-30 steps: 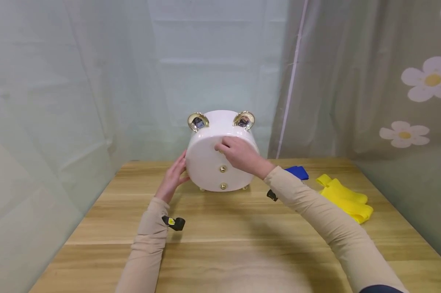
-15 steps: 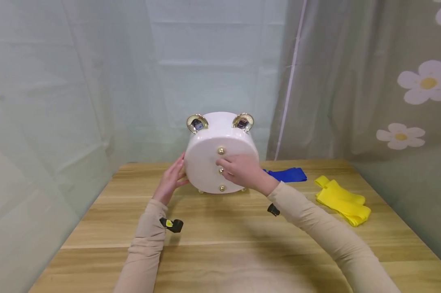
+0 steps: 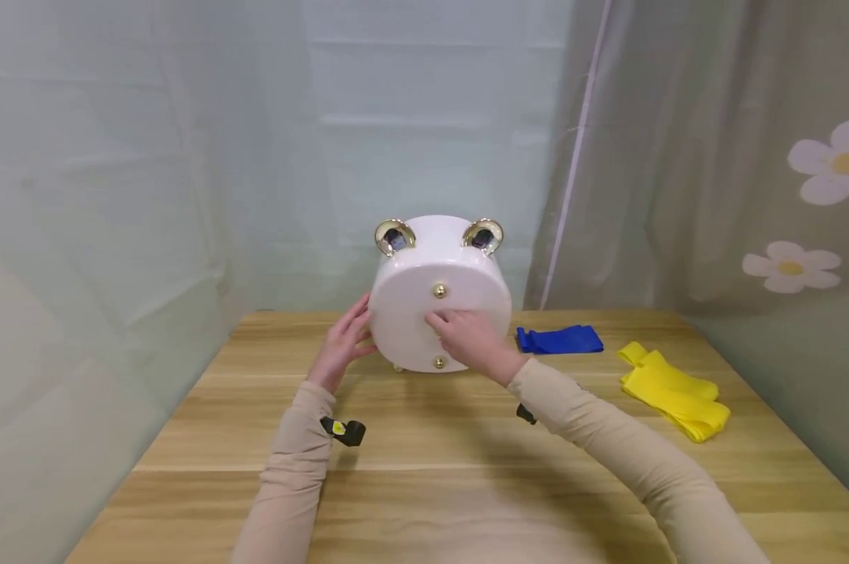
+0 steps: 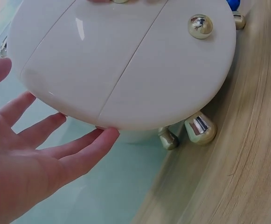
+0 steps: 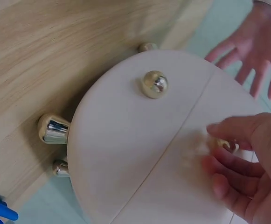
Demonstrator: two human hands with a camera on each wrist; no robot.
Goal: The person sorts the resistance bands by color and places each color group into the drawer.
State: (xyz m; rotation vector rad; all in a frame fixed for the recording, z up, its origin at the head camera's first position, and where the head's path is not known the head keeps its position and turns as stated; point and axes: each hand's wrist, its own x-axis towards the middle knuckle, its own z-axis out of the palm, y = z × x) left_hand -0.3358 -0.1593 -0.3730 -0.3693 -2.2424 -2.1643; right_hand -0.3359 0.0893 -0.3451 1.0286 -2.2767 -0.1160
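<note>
A rounded white drawer box (image 3: 399,329) with two gold ears stands on the table, its front split by seams into three drawers. Gold knobs mark the top drawer (image 3: 439,291) and bottom drawer (image 3: 439,362). My right hand (image 3: 475,341) pinches the middle knob (image 5: 229,146) between thumb and fingers; the head view hides that knob. The drawers look flush with the front. Against the box's left side, my left hand (image 3: 341,345) rests its spread, nearly straight fingertips (image 4: 108,135) near the front edge.
Right of the box lies a folded blue strap (image 3: 561,340). Closer to the table's right edge is a folded yellow strap (image 3: 674,392). Short gold feet (image 4: 200,128) lift the box off the wooden table (image 3: 424,486). Curtains (image 3: 431,141) hang behind and at the sides.
My right hand has come down from the top knob to the middle one, uncovering the top knob. My left hand stays at the box's side. The head view has shifted slightly.
</note>
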